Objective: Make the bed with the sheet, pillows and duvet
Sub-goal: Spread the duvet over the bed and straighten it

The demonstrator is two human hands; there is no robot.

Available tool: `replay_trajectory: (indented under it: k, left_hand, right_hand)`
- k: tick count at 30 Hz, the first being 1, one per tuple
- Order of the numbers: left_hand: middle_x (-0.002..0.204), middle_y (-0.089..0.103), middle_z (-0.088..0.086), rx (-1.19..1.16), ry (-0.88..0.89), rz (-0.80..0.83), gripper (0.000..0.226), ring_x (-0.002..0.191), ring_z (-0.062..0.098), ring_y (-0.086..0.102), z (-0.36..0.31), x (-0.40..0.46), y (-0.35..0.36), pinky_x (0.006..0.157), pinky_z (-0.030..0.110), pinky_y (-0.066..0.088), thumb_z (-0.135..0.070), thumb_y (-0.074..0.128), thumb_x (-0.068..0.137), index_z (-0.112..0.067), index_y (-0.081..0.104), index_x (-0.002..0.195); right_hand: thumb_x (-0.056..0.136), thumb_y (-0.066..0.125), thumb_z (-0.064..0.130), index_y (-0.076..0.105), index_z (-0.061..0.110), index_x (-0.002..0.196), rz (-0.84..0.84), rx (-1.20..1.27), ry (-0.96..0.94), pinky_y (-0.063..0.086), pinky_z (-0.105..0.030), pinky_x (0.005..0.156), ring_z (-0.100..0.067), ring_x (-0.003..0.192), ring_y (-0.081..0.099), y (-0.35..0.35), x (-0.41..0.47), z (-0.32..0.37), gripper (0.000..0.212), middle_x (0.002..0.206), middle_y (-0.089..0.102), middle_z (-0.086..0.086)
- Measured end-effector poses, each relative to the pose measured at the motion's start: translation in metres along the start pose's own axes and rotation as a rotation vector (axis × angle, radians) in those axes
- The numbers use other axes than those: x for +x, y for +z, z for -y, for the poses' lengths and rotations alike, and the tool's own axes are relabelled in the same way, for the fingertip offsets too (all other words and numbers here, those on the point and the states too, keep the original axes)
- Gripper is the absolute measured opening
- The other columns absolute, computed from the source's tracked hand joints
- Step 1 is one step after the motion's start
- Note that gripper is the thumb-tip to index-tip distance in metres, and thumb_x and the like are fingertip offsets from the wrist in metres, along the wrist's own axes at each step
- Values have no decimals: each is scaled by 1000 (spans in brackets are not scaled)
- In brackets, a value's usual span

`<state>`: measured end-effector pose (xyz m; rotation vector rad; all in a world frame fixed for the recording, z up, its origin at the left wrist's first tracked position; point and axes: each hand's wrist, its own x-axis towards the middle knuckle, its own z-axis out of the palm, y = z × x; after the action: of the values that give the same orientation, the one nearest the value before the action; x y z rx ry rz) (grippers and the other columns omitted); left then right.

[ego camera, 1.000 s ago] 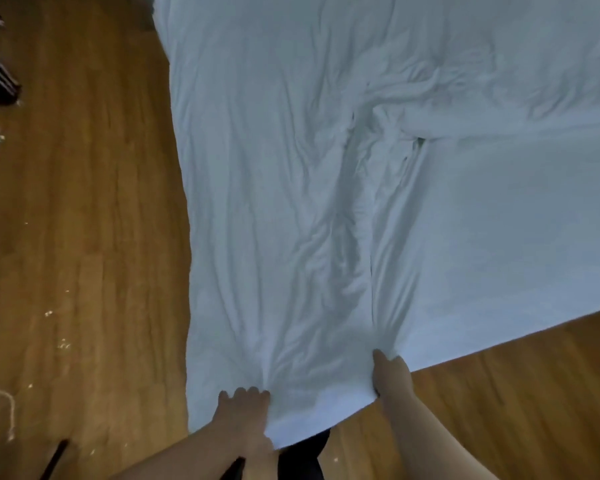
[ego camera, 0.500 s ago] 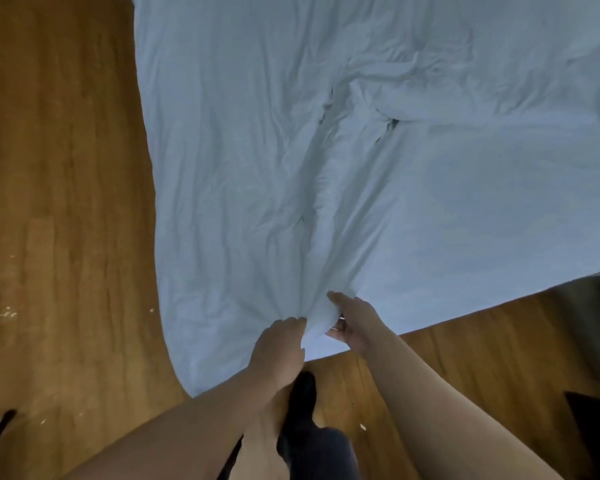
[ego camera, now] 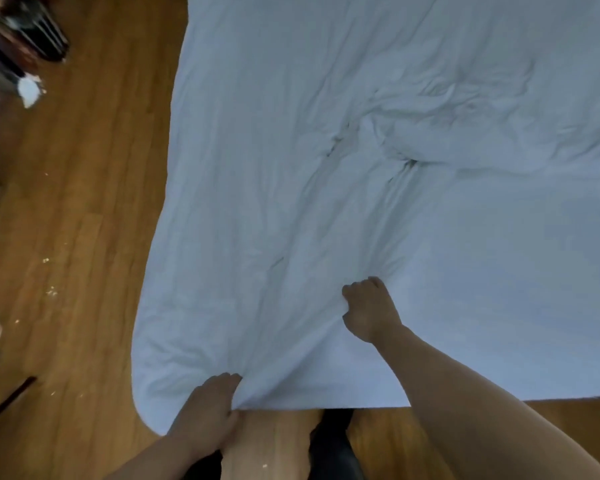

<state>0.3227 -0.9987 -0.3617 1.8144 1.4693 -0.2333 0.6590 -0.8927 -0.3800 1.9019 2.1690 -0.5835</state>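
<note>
A pale blue-white duvet lies spread out flat and fills most of the view, rumpled into a ridge of folds near its middle. My left hand grips the duvet's near edge close to its rounded left corner. Farther in on the cloth, my right hand holds a bunched fold of the fabric, with creases fanning out from it. No pillows or separate sheet can be seen.
A wooden floor runs along the left and under the near edge, with small crumbs scattered on it. Dark cluttered items and a white scrap sit at the top left. My dark trouser leg shows below the duvet's edge.
My hands were close together on the near edge; now the right hand has moved farther in onto the cloth while the left holds the edge. The near edge lies straighter.
</note>
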Motion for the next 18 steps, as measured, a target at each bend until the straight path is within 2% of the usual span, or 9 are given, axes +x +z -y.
replay_trajectory:
  k: [2, 4, 7, 8, 10, 12, 14, 16, 18]
  left_hand:
    - [120, 53, -3, 174, -69, 70, 69, 114, 19, 52, -24, 15, 1, 92, 30, 42, -57, 29, 74, -25, 44, 133]
    - [137, 43, 0, 227, -67, 119, 91, 125, 21, 43, -58, 33, 11, 101, 34, 38, -69, 44, 74, -23, 23, 150]
    - [151, 28, -3, 110, -1, 96, 115, 137, 20, 30, -116, 64, 35, 113, 38, 27, -76, 51, 63, -24, 8, 156]
    - [150, 29, -6, 53, 1, 57, 109, 136, 18, 32, -132, 73, 44, 113, 38, 27, -74, 52, 66, -24, 12, 155]
    - [136, 48, -5, -23, -7, -77, 73, 121, 17, 48, -145, 86, 58, 103, 36, 38, -55, 50, 81, -23, 37, 145]
    - [105, 65, -1, -18, 53, -137, 37, 94, 19, 60, -146, 86, 64, 83, 37, 48, -35, 42, 85, -21, 59, 115]
    - [83, 64, -2, 2, 153, -137, 31, 77, 20, 61, -137, 74, 72, 67, 33, 45, -31, 36, 82, -22, 63, 93]
    - [80, 63, -6, 2, 195, -168, 34, 73, 17, 60, -127, 60, 76, 65, 29, 42, -32, 35, 79, -24, 65, 93]
    - [85, 64, -7, -39, 216, -196, 37, 77, 16, 58, -118, 51, 74, 71, 29, 44, -33, 36, 79, -23, 66, 100]
  right_hand:
    - [77, 35, 41, 61, 16, 79, 66, 17, 69, 42, -39, 95, -28, 76, 59, -4, -19, -9, 36, 75, 62, -3]
    - [76, 21, 49, 45, 20, 61, 93, 56, 81, 43, -35, 81, -24, 65, 55, -5, -40, -13, 41, 63, 54, 4]
    - [89, 26, 46, 41, 20, 62, 372, 132, 139, 43, -30, 76, -20, 74, 55, -11, -52, -11, 40, 69, 51, 5]
    - [92, 32, 43, 45, 19, 64, 424, 167, 154, 47, -30, 78, -20, 79, 58, -13, -51, -11, 39, 75, 55, 2]
    - [95, 37, 44, 52, 19, 71, 475, 210, 133, 49, -31, 82, -22, 92, 62, -16, -49, -13, 39, 88, 60, -1]
    - [96, 39, 50, 63, 17, 104, 544, 187, 57, 44, -34, 95, -23, 111, 58, -14, -51, -23, 42, 113, 62, -3]
    - [88, 52, 59, 46, 23, 138, 555, 58, -59, 29, -42, 112, -26, 133, 41, -1, -56, -46, 61, 137, 46, -2]
    - [75, 70, 61, 30, 28, 149, 460, -172, -134, 10, -55, 118, -32, 145, 21, 15, -55, -73, 90, 150, 27, -5]
    - [64, 87, 41, 40, 22, 146, 273, -210, -83, 13, -59, 118, -43, 141, 32, 22, -38, -90, 97, 148, 38, -20]
